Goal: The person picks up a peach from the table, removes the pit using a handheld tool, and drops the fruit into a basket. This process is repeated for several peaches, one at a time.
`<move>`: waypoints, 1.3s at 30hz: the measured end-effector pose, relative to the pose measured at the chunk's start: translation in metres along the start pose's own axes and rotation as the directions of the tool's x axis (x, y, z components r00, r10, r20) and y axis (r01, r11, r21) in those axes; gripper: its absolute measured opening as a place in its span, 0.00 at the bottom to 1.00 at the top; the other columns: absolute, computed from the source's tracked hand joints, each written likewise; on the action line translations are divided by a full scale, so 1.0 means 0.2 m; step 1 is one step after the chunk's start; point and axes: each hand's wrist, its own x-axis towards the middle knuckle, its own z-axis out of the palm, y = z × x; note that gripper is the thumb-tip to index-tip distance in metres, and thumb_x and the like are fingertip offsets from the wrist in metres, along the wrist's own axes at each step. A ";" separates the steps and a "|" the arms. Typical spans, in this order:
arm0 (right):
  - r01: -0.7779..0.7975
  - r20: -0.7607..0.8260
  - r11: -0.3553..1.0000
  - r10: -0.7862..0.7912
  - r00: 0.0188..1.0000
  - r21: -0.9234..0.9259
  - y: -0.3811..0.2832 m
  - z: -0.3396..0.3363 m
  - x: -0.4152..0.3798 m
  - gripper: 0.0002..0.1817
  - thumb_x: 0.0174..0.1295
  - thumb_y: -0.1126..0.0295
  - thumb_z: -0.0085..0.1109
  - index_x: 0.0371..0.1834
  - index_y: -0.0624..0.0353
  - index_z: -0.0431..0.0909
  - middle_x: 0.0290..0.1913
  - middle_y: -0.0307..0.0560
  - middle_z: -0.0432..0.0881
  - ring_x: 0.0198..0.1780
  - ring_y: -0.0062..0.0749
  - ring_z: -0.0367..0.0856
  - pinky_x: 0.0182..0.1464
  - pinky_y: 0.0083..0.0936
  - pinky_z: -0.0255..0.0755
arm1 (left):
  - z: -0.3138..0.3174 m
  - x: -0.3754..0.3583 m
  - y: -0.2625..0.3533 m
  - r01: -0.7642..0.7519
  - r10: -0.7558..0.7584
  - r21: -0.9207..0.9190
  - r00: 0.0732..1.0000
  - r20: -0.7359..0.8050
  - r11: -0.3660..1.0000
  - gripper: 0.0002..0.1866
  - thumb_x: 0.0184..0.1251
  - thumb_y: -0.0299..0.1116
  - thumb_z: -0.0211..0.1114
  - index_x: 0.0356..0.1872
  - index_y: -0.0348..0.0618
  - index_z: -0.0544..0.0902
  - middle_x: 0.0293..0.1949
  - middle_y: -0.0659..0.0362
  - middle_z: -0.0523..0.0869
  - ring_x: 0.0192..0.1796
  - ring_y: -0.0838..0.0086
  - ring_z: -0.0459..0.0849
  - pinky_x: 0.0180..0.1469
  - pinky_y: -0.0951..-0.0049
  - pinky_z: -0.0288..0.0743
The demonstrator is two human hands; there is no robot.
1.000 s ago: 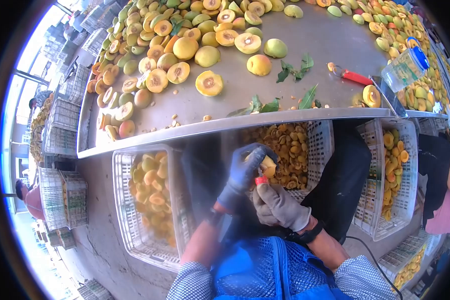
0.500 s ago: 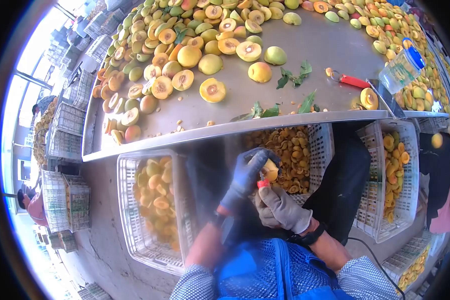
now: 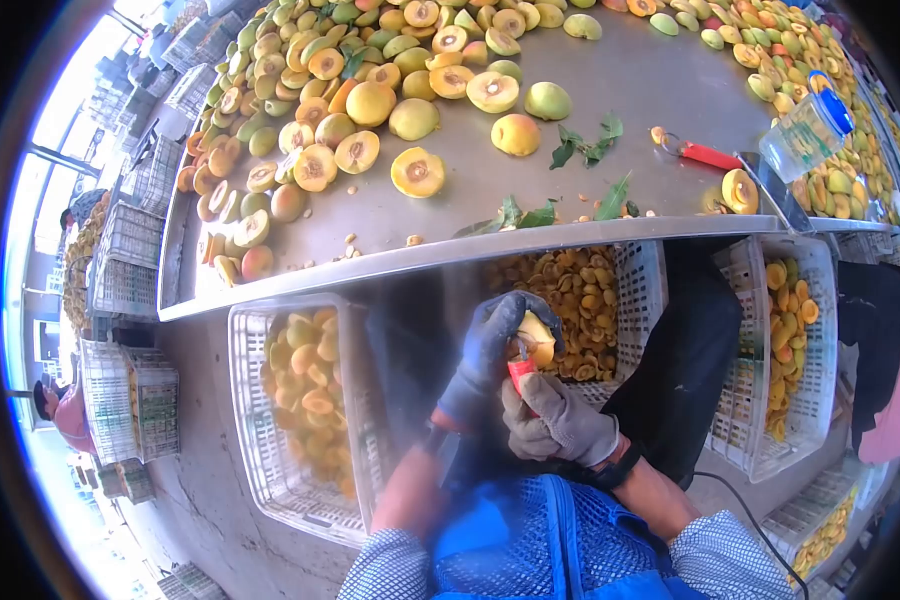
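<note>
In the head view, my left hand [image 3: 492, 345], in a blue-grey glove, is closed around a yellow peach half [image 3: 537, 338]. My right hand [image 3: 562, 420], in a pale grey glove, grips a red-handled pitting tool [image 3: 520, 372]. The metal end of this tool is against the fruit, partly hidden by it and by the fingers. Both hands are over my lap, below the table's front edge. Just beyond them is a crate of peach pieces [image 3: 582, 305].
Halved and whole peaches [image 3: 370, 103] lie heaped on the metal table [image 3: 635, 110]. A second red-handled tool [image 3: 708, 155], a clear jar with a blue lid [image 3: 805, 138] and leaves [image 3: 615, 198] rest there too. White crates of peaches [image 3: 345, 415] [image 3: 820, 400] flank my legs.
The tool's red handle shows more and is tilted differently against the peach. My right hand has shifted slightly left. The table appears a little to the left as the view moves.
</note>
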 end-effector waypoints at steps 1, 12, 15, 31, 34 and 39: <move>0.002 -0.003 1.000 -0.002 1.000 0.001 0.00 -0.01 -0.01 0.23 0.71 0.42 0.43 0.28 0.49 0.65 0.14 0.28 0.57 0.11 0.16 0.52 0.17 0.19 0.50 | 0.01 0.00 0.00 -0.034 0.034 0.008 0.999 0.011 0.999 0.27 0.71 0.54 0.55 0.38 0.32 0.81 0.34 0.53 0.85 0.35 0.70 0.84 0.41 0.72 0.77; 0.093 0.021 0.952 -0.091 0.996 -0.290 -0.04 -0.11 -0.02 0.25 0.69 0.42 0.48 0.29 0.53 0.68 0.15 0.30 0.60 0.14 0.16 0.56 0.19 0.18 0.50 | 0.07 -0.01 -0.03 0.103 -0.065 0.136 0.963 -0.263 0.985 0.38 0.73 0.65 0.41 0.36 0.36 0.83 0.31 0.56 0.85 0.33 0.72 0.84 0.42 0.72 0.78; 0.002 0.072 0.997 0.003 0.997 -0.073 0.05 -0.30 -0.01 0.25 0.69 0.42 0.47 0.30 0.54 0.69 0.15 0.32 0.62 0.15 0.16 0.59 0.19 0.19 0.51 | 0.11 0.00 -0.03 0.163 -0.186 -0.098 0.926 -0.328 0.982 0.42 0.70 0.70 0.36 0.40 0.37 0.82 0.34 0.57 0.85 0.37 0.72 0.84 0.44 0.72 0.78; 0.173 -0.075 0.595 -0.369 0.927 -0.785 -0.14 -0.11 0.01 0.17 0.71 0.55 0.51 0.38 0.60 0.75 0.21 0.34 0.71 0.24 0.18 0.67 0.27 0.22 0.63 | 0.06 0.02 -0.05 0.104 0.058 0.337 0.898 -0.437 0.936 0.42 0.74 0.66 0.30 0.40 0.35 0.83 0.35 0.56 0.86 0.39 0.72 0.84 0.47 0.72 0.77; 0.215 -0.057 0.575 -0.417 0.907 -0.789 -0.12 -0.11 0.01 0.17 0.71 0.55 0.51 0.39 0.60 0.75 0.21 0.35 0.72 0.25 0.21 0.68 0.29 0.25 0.66 | 0.08 0.03 -0.05 0.137 0.000 0.270 0.892 -0.452 0.953 0.44 0.73 0.67 0.28 0.38 0.35 0.83 0.34 0.56 0.86 0.38 0.72 0.84 0.47 0.72 0.77; 0.141 -0.049 0.369 -0.461 0.886 -0.919 -0.13 -0.19 -0.03 0.19 0.69 0.53 0.54 0.42 0.61 0.77 0.26 0.44 0.80 0.28 0.35 0.78 0.34 0.31 0.71 | 0.08 0.03 -0.06 0.122 -0.034 0.175 0.899 -0.437 0.977 0.46 0.71 0.70 0.27 0.37 0.36 0.84 0.34 0.55 0.86 0.38 0.71 0.84 0.46 0.72 0.78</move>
